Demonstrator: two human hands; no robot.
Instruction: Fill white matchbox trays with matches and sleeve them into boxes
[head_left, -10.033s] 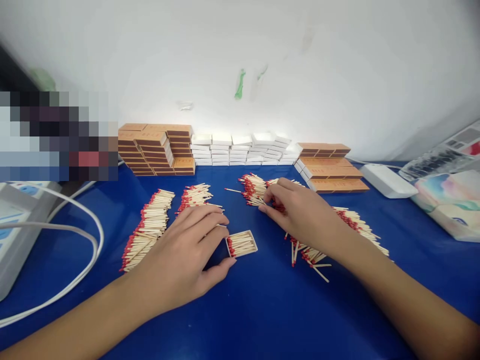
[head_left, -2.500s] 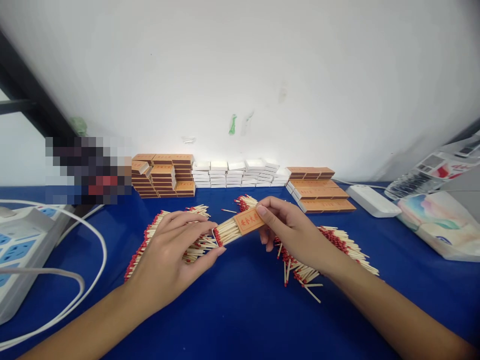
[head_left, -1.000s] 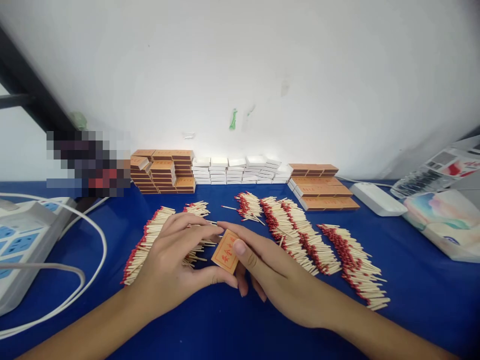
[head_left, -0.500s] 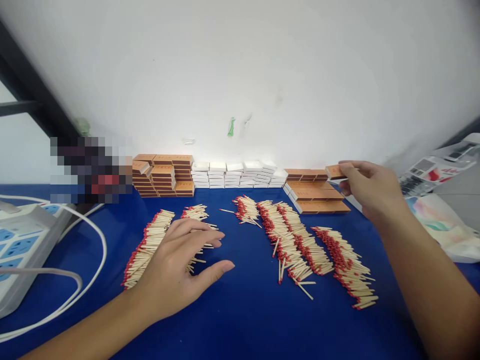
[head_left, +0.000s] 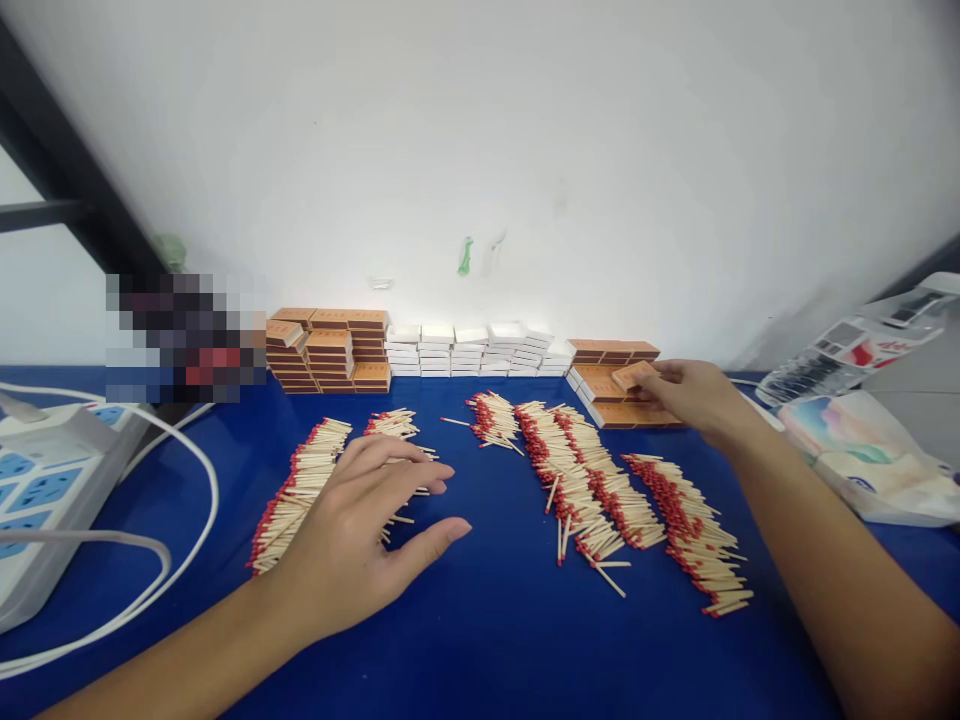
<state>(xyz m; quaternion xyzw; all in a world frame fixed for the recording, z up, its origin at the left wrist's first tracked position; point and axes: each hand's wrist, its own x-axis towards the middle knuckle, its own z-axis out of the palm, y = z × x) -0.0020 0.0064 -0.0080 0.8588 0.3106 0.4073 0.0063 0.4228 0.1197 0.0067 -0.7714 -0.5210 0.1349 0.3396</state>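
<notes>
My right hand (head_left: 686,395) reaches to the back right and pinches an orange matchbox (head_left: 634,376), holding it tilted just over the orange matchbox pile (head_left: 611,350) there. My left hand (head_left: 360,530) hovers over the blue table (head_left: 495,620) with fingers spread and nothing in it, its fingertips over the left rows of red-tipped matches (head_left: 300,485). More matches (head_left: 600,480) lie in long rows in the middle and right, between my two hands.
Along the wall stand orange matchboxes (head_left: 326,350) and white inner trays (head_left: 469,348). A white power strip (head_left: 45,480) with cables (head_left: 180,520) sits at the left. A tissue pack (head_left: 862,440) and other packaging lie at the right edge.
One second ago both hands held the closed orange matchbox at the centre. My right hand has carried it to the back right pile, and lowered it onto the pile in the last half second. Left hand stays.
</notes>
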